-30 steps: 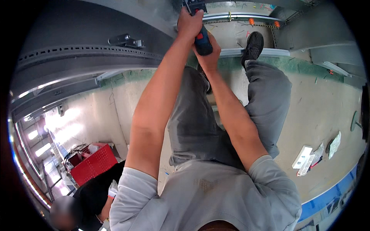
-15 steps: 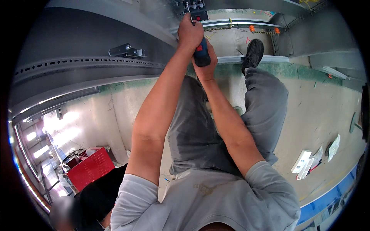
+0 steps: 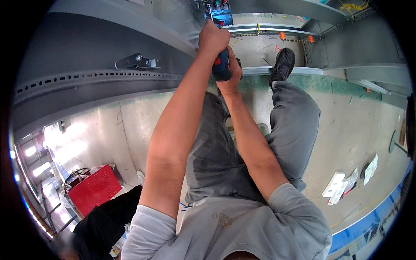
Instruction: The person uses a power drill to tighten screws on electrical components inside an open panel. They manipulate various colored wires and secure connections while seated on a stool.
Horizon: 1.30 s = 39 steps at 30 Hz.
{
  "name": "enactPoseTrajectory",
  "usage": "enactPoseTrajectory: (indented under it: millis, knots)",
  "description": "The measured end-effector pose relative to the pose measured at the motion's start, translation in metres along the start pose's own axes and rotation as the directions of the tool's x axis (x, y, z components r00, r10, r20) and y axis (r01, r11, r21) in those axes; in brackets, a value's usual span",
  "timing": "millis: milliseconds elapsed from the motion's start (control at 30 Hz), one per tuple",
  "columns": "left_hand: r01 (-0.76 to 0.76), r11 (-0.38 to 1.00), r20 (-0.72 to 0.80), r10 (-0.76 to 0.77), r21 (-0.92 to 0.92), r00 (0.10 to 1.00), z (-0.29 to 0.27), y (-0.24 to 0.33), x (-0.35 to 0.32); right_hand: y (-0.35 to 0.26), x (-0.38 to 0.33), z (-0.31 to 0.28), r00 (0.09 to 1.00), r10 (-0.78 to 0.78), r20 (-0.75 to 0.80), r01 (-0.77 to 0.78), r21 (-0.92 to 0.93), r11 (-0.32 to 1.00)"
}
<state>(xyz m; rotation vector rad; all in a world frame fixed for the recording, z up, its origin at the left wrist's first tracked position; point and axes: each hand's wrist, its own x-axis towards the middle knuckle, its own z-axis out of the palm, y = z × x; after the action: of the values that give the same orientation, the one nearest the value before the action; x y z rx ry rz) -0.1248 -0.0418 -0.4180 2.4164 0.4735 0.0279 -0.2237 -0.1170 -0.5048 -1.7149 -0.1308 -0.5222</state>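
Both my hands are on a dark blue and red cordless screwdriver (image 3: 222, 71), held at the top middle. My left hand (image 3: 213, 40) is closed round its front end, by the shaft. My right hand (image 3: 233, 74) grips the body from the right, with part of its fingers hidden behind the tool. A thin metal bit (image 3: 210, 11) runs forward from my left hand to a dark electrical component (image 3: 223, 19) with small red and green parts. Bluish light falls on the component. The bit's exact contact point is too small to tell.
Grey metal cabinet walls (image 3: 108, 43) stand at the left, a slotted rail (image 3: 99, 74) along them. A cross rail (image 3: 268, 32) carries orange insulators (image 3: 282, 35). My shoe (image 3: 284, 64) rests by the lower frame edge. A person in black (image 3: 108, 221) is near a red perforated box (image 3: 95, 190).
Bluish light now shines on the component, which was dark before. The screwdriver's rear end has shifted slightly left and down with my hands; the whole view has moved a little.
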Motion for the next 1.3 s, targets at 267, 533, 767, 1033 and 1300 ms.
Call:
enactPoseTrajectory:
  millis: [267, 533, 767, 1033, 1300]
  knots:
    - [-0.039, 0.997, -0.170, 0.027, -0.065, 0.985, -0.002, 0.015, 0.003, 0.003, -0.003, -0.001, 0.998, -0.062, -0.009, 0.062, -0.007, 0.998]
    - [-0.033, 0.999, -0.129, 0.036, 0.026, 0.991, 0.001, 0.009, 0.022, -0.001, -0.002, -0.008, 0.998, -0.046, 0.041, 0.048, -0.062, 0.997]
    - [0.046, 0.993, -0.085, -0.056, -0.109, 0.995, 0.003, 0.000, 0.030, -0.005, -0.001, -0.013, 0.992, -0.125, 0.001, 0.125, -0.069, 0.990]
    - [-0.004, 0.980, -0.099, -0.016, -0.201, 0.995, 0.003, -0.006, 0.027, -0.008, -0.002, -0.022, 0.990, -0.142, 0.005, 0.142, -0.045, 0.989]
    - [0.064, 0.897, -0.073, -0.107, -0.438, 0.992, -0.005, 0.016, 0.003, -0.008, 0.000, -0.029, 0.986, -0.165, -0.016, 0.165, 0.022, 0.986]
